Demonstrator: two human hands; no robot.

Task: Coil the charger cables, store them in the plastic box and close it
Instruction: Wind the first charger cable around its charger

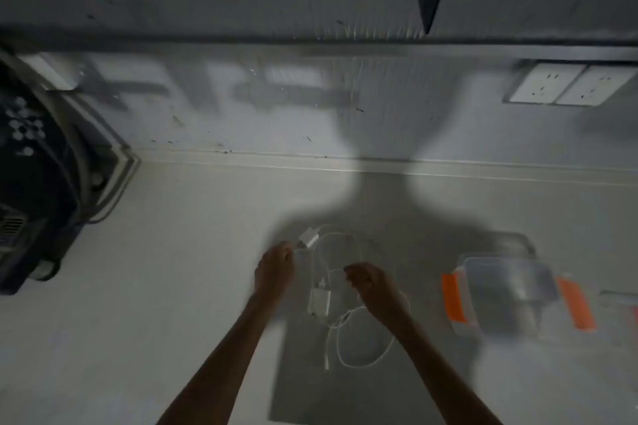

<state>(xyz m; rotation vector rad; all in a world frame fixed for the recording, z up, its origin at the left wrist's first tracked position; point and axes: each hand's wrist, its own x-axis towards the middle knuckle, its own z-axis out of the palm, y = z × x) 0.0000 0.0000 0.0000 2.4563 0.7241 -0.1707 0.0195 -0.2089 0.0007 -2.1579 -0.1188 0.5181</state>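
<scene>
Blur softens the whole view, yet the layout reads clearly enough. Well off to the left hand's outer side stands a bulky dark object [41, 166] that plays no part here. The left hand [274, 266] has its fingers curled and seems to pinch one of the thin white charger cables [327, 352] just beside a small white plug block [309, 238], probably to anchor that end while the slack is gathered. Between the two hands lies a white rectangular adapter [319, 300] on the pale surface [172, 286], with loose loops trailing back toward the wrists, not yet coiled. The right hand [371, 283] hovers with bent fingers over the tangle. Whether it holds a strand cannot be told, though its pose suits drawing the cord into a loop. Off the right hand's outer side waits the clear plastic box with orange latches [483, 286], set near so finished coils can go straight in. A white double wall socket [569, 83] sits well beyond it.
</scene>
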